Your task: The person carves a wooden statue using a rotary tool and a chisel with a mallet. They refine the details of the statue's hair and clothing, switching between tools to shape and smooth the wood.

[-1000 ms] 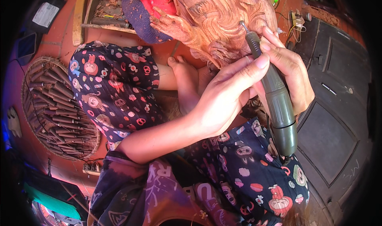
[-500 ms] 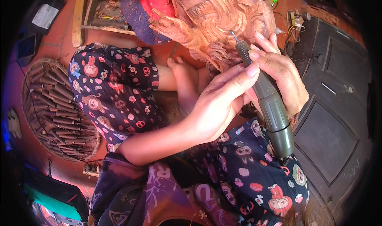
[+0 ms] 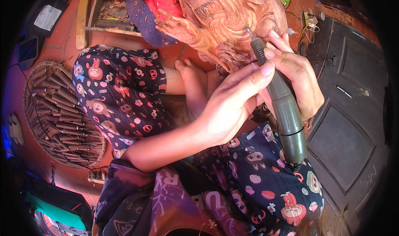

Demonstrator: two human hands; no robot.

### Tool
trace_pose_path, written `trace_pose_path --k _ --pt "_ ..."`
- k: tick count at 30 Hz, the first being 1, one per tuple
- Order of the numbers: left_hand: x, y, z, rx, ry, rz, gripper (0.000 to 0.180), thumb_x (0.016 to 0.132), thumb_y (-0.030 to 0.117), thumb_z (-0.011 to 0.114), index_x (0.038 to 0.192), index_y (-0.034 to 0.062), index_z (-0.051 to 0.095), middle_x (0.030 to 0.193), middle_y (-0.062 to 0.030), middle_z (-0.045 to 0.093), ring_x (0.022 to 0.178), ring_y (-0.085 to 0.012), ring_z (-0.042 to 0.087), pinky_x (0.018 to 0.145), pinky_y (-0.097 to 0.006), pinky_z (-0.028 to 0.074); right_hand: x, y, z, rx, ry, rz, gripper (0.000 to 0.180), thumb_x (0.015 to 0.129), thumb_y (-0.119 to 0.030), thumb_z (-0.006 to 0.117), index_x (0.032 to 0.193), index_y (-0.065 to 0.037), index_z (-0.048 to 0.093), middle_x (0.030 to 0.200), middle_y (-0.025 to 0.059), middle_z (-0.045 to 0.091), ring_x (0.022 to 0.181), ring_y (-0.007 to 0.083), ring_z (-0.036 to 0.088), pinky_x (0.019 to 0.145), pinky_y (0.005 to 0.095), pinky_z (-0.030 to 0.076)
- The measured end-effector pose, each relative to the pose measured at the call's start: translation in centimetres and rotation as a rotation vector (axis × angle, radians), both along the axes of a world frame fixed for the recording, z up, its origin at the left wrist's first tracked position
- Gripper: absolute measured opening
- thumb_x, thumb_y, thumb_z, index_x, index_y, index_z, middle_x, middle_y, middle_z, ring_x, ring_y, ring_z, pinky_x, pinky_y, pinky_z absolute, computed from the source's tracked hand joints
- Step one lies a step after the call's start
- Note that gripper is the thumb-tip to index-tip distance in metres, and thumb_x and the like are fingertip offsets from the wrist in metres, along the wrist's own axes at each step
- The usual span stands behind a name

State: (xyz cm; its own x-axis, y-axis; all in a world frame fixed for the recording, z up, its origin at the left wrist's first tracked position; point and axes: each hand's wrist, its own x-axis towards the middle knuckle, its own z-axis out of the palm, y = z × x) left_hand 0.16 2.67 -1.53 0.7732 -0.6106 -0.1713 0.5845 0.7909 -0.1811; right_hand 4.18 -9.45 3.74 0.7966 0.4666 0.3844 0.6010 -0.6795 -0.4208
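dark purple shirt (image 3: 139, 198) with pale lettering (image 3: 172, 179), left hand (image 3: 230, 107) and right hand (image 3: 300, 78) both curled snugly round a dark green pen-shaped rotary tool (image 3: 286, 115), metal bit (image 3: 249, 31) right at a reddish-brown carved wooden sculpture (image 3: 228, 22), way off left, white printed label (image 3: 47, 16), too tiny to read

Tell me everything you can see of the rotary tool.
The rotary tool is long and dark green, apparently plastic or painted metal, with a ridged neck, grooved barrel and smooth, rounded rear beyond a dark seam. A thin metallic bit projects from the front; a dark cord leaves the rear. It slants toward the picture's upper left, its bit at the carving, contact unclear. The left hand and right hand hold its front half. Whether it is spinning cannot be told.
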Motion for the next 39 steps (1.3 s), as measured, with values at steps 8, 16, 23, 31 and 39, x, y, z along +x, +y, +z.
trace_pose_path --k 8,16,23,31,39 --pt "0.0 0.7 0.5 0.046 0.085 -0.053 0.028 0.103 0.022 0.045 0.118 0.0005 0.053 0.111 -0.0006 0.054 0.108 -0.0085 0.05 0.099 -0.031 0.037 -0.5 -0.1 -0.3 -0.021 0.013 -0.031 0.023 0.073 -0.013 0.076 0.087 0.004 0.07 0.082 0.0149 0.07 0.093 0.0314 0.07 0.095 0.0495 0.048" --pt "-0.9 1.1 1.1 0.231 -0.228 -0.187 0.042 0.103 0.026 0.04 0.133 -0.0021 0.041 0.13 -0.0108 0.049 0.121 -0.0211 0.048 0.105 -0.038 0.034 -0.9 -2.0 1.1 0.187 0.126 -0.028 0.027 0.077 -0.011 0.076 0.098 0.004 0.068 0.094 0.0209 0.068 0.103 0.0384 0.065 0.101 0.0556 0.041" --pt "-0.5 2.0 1.6 0.77 -0.899 0.114 0.024 0.093 0.012 0.06 0.113 0.0003 0.06 0.109 -0.0129 0.063 0.097 -0.024 0.063 0.083 -0.034 0.05 -1.1 -7.4 3.4 0.567 0.196 -0.341 0.029 0.081 -0.008 0.07 0.105 0.004 0.058 0.102 0.0171 0.061 0.114 0.0421 0.058 0.102 0.0504 0.042" --pt "0.1 1.5 1.7 0.632 -0.754 -0.241 0.032 0.099 0.014 0.048 0.126 -0.0024 0.052 0.124 -0.0114 0.057 0.116 -0.0189 0.054 0.1 -0.035 0.041 -0.7 -6.8 3.0 0.52 0.236 -0.231 0.035 0.078 -0.011 0.076 0.103 0.004 0.057 0.097 0.0174 0.062 0.108 0.0393 0.061 0.099 0.0513 0.045" --pt "-0.4 0.3 1.4 0.443 -0.489 -0.057 0.039 0.099 0.028 0.052 0.121 -0.0032 0.052 0.111 -0.0142 0.062 0.104 -0.0193 0.061 0.09 -0.034 0.048 0.5 -4.7 2.3 0.368 0.226 0.043 0.031 0.076 -0.002 0.073 0.1 0.006 0.055 0.092 0.0198 0.06 0.095 0.0308 0.066 0.098 0.0564 0.047"
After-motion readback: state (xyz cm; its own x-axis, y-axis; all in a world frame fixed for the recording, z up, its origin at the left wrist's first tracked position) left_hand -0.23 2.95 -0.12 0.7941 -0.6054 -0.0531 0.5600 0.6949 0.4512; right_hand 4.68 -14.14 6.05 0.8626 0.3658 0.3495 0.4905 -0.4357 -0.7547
